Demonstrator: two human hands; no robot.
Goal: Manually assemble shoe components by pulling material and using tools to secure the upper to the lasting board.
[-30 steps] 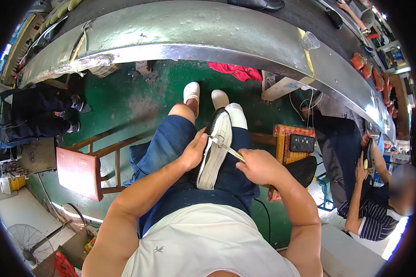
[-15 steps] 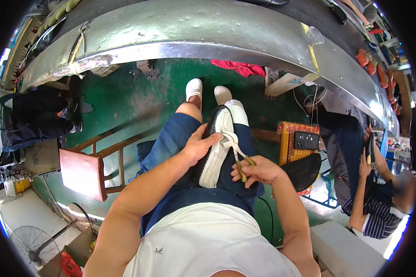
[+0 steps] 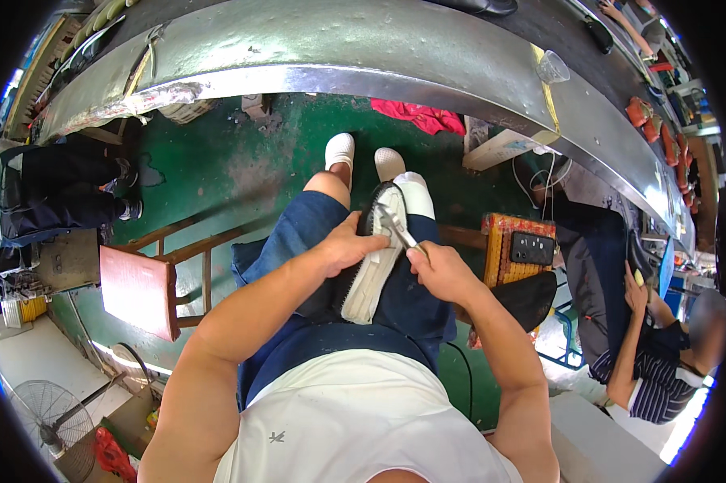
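Note:
A shoe (image 3: 367, 294) lies bottom up across my lap, its underside pale and its edge black and jagged. My left hand (image 3: 348, 249) is closed around its side, with the thumb on the pale underside. My right hand (image 3: 442, 274) grips metal pincers (image 3: 401, 229), fingers wrapped round the handles. The jaws of the pincers rest at the shoe's underside toward its far end; whether they bite on anything is too small to tell. A short whitish strip shows beside my left thumb.
A metal-topped bench (image 3: 339, 48) spans the far side. Left stands a wooden stool (image 3: 138, 290); right, a wooden-slat seat holds a black phone (image 3: 532, 247) and a black pad (image 3: 528, 302). A co-worker in a striped shirt (image 3: 661, 378) sits far right. Lower left is a fan (image 3: 53, 427).
My right hand has closed round the pincers' handles, which were spread. The pincers have swung their jaws up and left along the shoe's underside. My left hand still holds the shoe.

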